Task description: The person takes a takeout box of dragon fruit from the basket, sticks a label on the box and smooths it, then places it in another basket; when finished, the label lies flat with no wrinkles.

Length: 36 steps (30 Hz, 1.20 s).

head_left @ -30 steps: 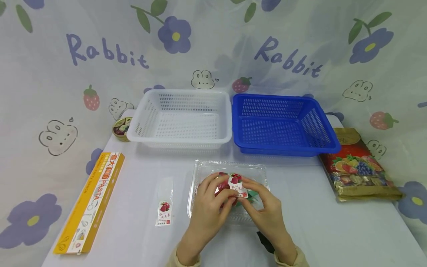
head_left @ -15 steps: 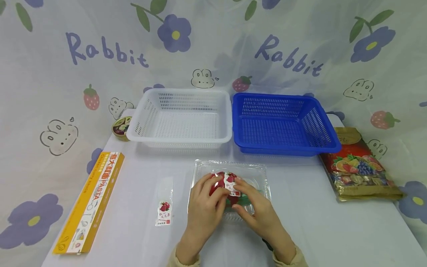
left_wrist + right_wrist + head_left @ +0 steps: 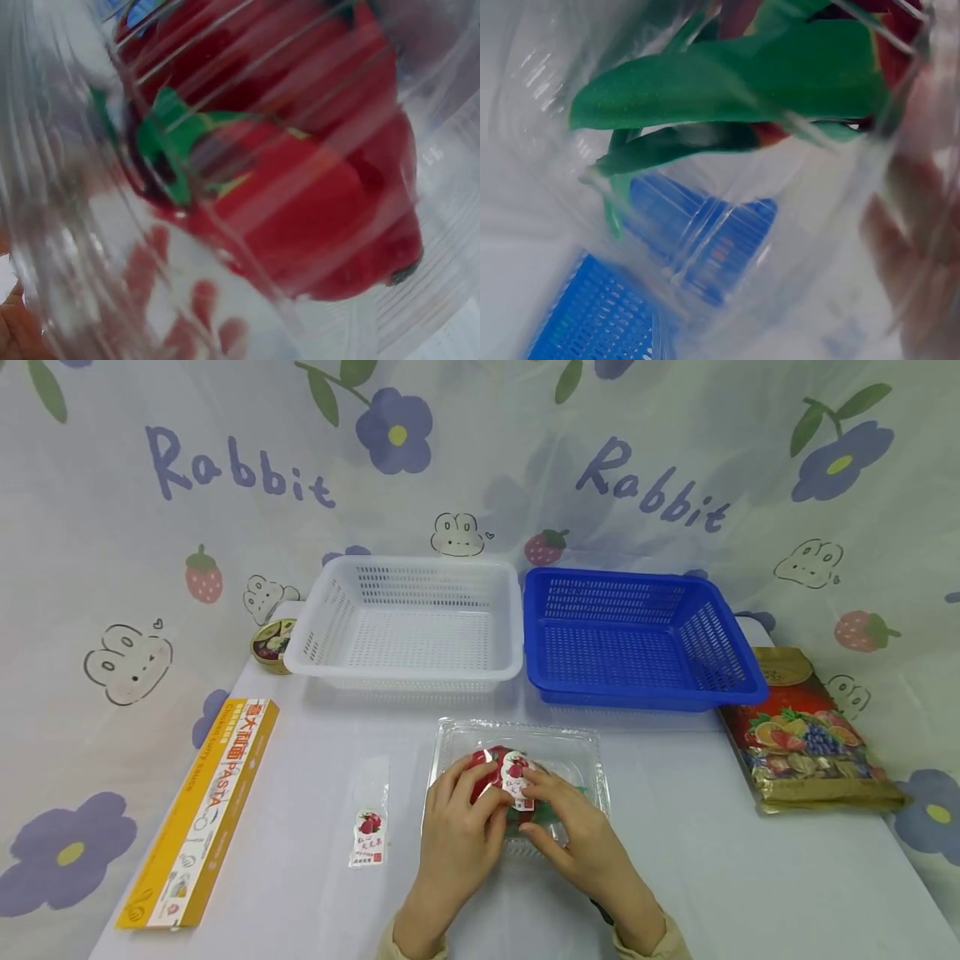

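Observation:
A clear plastic clamshell box [image 3: 581, 752] lies on the table near its front, holding red fruit [image 3: 483, 762] with green leaves. Both hands reach over its lid. My left hand [image 3: 480, 793] and right hand [image 3: 543, 802] hold a small printed label strip [image 3: 516, 779] between their fingertips, down against the lid over the fruit. The left wrist view looks through the plastic at the red fruit [image 3: 300, 195], blurred. The right wrist view shows the green leaves [image 3: 735, 90] through the plastic.
A white basket [image 3: 408, 670] and a blue basket [image 3: 637, 693] stand side by side behind the box. A second label strip [image 3: 369, 827] lies left of the box. A yellow pasta box [image 3: 202, 814] lies far left, a small tin [image 3: 272, 643] back left, a fruit-candy bag [image 3: 806, 735] right.
Both hands have lowered the label strip from slightly above the box down onto its lid and shifted it a little to the left.

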Each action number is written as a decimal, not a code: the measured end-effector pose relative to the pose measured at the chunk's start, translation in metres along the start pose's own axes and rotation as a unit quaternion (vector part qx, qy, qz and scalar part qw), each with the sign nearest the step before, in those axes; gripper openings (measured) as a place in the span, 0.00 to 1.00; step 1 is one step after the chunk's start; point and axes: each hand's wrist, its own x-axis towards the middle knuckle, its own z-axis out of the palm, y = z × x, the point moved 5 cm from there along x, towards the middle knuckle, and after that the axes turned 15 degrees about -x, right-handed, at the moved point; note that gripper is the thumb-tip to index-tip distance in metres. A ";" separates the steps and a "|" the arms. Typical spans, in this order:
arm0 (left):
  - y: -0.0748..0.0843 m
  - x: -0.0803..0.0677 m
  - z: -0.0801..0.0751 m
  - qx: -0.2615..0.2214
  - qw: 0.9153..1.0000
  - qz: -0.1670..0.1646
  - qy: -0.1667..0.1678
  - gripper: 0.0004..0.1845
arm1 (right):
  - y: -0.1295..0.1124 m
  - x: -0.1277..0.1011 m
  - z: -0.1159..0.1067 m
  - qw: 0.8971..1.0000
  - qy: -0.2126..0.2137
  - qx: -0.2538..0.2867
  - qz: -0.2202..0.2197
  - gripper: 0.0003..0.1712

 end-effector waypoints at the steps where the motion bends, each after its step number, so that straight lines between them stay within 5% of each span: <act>1: -0.001 0.000 0.000 0.000 1.000 0.002 0.001 0.07 | 0.000 0.000 0.000 1.000 -0.004 -0.003 0.000 0.21; 12: -0.003 -0.004 0.003 -0.003 1.000 -0.013 -0.017 0.09 | 0.003 0.000 0.000 0.999 -0.010 -0.041 0.000 0.19; 18: -0.007 -0.007 0.001 -0.004 0.999 -0.036 0.011 0.13 | 0.007 0.001 -0.006 0.995 0.017 -0.101 0.019 0.21; 29: -0.010 -0.012 -0.001 0.023 0.998 -0.043 0.034 0.20 | -0.007 0.006 -0.004 0.991 0.064 -0.117 0.003 0.21; 36: -0.015 -0.018 -0.004 -0.034 0.995 -0.076 0.049 0.30 | -0.016 0.012 0.011 0.993 0.000 -0.120 -0.016 0.27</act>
